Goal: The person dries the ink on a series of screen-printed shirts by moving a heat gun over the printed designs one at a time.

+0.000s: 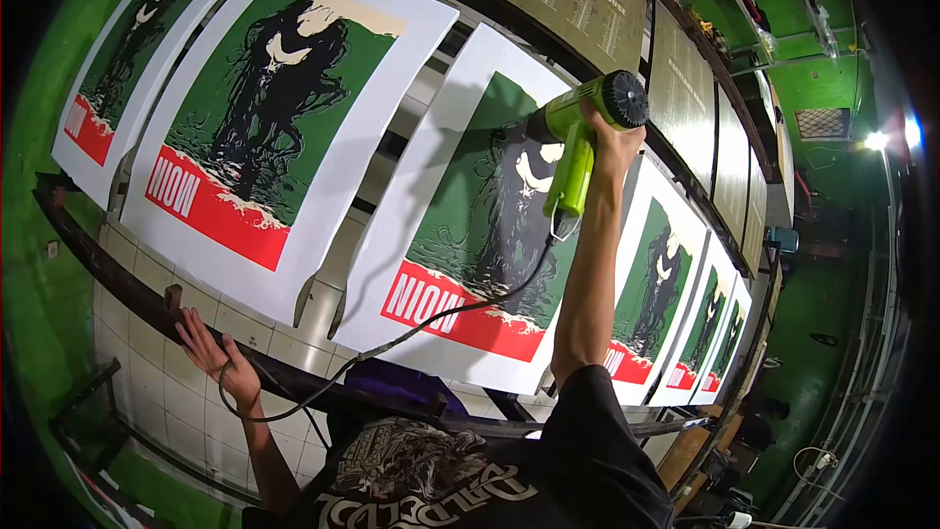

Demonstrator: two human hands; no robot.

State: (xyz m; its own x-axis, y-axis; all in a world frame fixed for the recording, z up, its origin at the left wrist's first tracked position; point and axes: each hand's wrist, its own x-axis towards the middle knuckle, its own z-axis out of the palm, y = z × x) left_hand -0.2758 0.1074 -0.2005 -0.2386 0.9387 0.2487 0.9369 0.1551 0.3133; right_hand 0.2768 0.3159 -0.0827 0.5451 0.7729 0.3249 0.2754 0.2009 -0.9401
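In my right hand [615, 142] is a lime-green heat gun [570, 171], fingers wrapped round it. Its dark nozzle points left, over the upper part of a printed poster [460, 201] in green, black, cream and red. The shadow of the gun and cord falls across this print. A black power cord [431, 325] hangs from the handle and runs down left to my left hand [223, 362]. That hand lies open with fingers stretched, right by the dark frame rail [137, 269], and the cord loops past its thumb.
Several matching posters lie in a row on both sides, such as a large print [284, 108] to the left and a smaller one [658, 284] to the right. Olive printed panels [578, 0] stand behind. A bright lamp [876, 141] shines at the right. Tiled floor [162, 362] shows below.
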